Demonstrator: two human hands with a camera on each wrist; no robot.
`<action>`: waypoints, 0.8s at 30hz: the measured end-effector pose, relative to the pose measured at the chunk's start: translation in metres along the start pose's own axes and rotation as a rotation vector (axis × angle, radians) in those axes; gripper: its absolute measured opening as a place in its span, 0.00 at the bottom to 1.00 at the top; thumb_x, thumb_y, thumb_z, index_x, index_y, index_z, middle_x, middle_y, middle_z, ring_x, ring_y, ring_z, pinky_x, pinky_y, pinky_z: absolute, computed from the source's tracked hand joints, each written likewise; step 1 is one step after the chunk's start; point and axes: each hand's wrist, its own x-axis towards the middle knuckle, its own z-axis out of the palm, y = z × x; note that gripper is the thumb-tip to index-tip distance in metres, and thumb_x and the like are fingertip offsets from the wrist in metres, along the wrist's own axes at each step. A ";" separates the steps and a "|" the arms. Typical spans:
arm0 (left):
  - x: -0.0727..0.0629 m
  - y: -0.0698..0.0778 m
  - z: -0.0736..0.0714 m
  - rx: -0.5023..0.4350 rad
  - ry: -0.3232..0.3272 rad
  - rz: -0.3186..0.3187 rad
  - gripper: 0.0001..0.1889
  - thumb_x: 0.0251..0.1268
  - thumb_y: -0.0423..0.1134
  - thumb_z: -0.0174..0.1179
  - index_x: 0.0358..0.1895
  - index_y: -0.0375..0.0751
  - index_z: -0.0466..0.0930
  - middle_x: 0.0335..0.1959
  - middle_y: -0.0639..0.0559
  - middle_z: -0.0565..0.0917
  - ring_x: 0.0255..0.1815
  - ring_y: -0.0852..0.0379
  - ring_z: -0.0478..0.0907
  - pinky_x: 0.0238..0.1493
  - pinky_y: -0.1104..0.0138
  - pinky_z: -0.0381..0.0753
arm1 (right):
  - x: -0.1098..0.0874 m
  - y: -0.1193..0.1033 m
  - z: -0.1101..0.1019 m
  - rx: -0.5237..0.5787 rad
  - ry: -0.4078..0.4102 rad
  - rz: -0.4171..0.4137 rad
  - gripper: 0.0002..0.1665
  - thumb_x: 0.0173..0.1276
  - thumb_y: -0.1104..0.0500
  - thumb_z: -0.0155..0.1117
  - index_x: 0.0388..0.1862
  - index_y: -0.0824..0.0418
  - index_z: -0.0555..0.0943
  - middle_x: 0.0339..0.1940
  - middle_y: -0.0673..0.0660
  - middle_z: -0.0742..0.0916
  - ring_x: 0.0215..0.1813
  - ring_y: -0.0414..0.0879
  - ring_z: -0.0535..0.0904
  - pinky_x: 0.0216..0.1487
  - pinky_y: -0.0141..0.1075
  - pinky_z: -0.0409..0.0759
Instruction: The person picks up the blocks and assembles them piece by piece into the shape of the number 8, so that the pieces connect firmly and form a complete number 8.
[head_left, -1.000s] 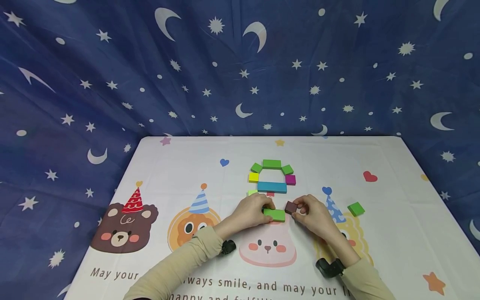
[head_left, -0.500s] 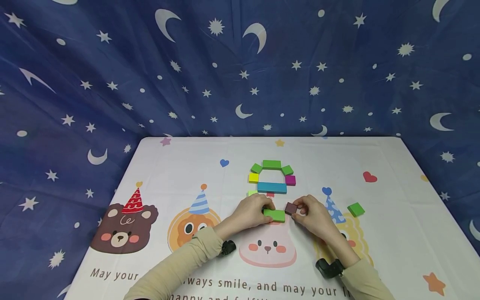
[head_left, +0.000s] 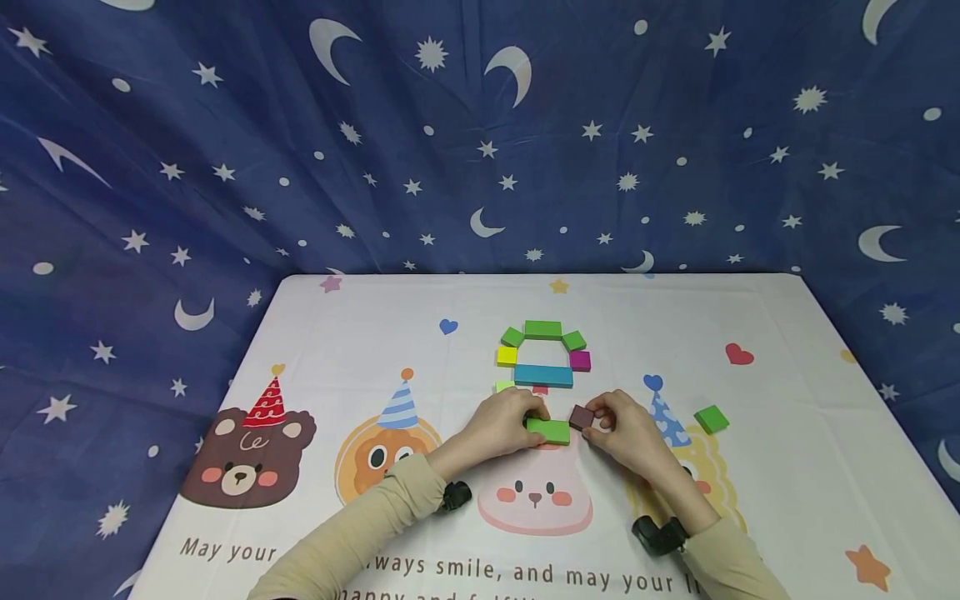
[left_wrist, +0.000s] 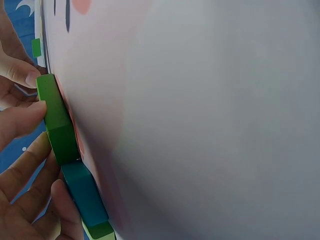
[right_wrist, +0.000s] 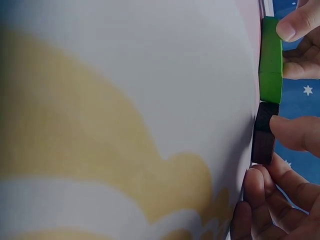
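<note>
My left hand (head_left: 504, 421) holds a light green rectangular block (head_left: 551, 432), thumb on its near side. Just right of it, my right hand (head_left: 630, 429) pinches a small dark brown block (head_left: 581, 417) between thumb and fingers. The brown block lies tilted, its corner close by the green block's right end. In the left wrist view a teal block (left_wrist: 85, 192) butts against the green block's other end, under the left fingers; the head view hides it. Seen from the right wrist, the brown block (right_wrist: 265, 135) lines up end to end with the green one (right_wrist: 271, 60).
Beyond the hands is a ring of blocks: a long green one (head_left: 543, 331), a yellow one (head_left: 507, 357), a magenta one (head_left: 581, 361), a blue one (head_left: 543, 376) and two small green ones. A loose green block (head_left: 712, 419) lies right on the printed white tablecloth (head_left: 810, 433).
</note>
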 end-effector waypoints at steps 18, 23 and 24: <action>0.000 0.001 0.000 -0.013 -0.010 -0.010 0.09 0.51 0.41 0.71 0.37 0.48 0.85 0.33 0.57 0.83 0.32 0.64 0.70 0.34 0.74 0.68 | 0.002 0.002 -0.005 0.017 -0.013 0.001 0.17 0.55 0.62 0.71 0.45 0.64 0.81 0.36 0.56 0.81 0.36 0.45 0.73 0.34 0.28 0.70; 0.000 0.001 0.000 -0.008 -0.008 -0.006 0.09 0.52 0.41 0.71 0.37 0.48 0.85 0.33 0.57 0.83 0.32 0.64 0.70 0.34 0.73 0.68 | 0.001 0.004 -0.008 0.022 0.030 -0.032 0.14 0.57 0.62 0.70 0.42 0.64 0.81 0.36 0.57 0.82 0.35 0.44 0.74 0.34 0.27 0.71; 0.000 0.001 0.000 -0.009 -0.008 -0.006 0.09 0.52 0.41 0.71 0.37 0.48 0.85 0.33 0.57 0.83 0.32 0.64 0.70 0.34 0.73 0.68 | 0.001 0.004 -0.008 0.027 0.033 -0.029 0.13 0.58 0.62 0.69 0.42 0.64 0.81 0.36 0.57 0.83 0.35 0.44 0.75 0.34 0.27 0.71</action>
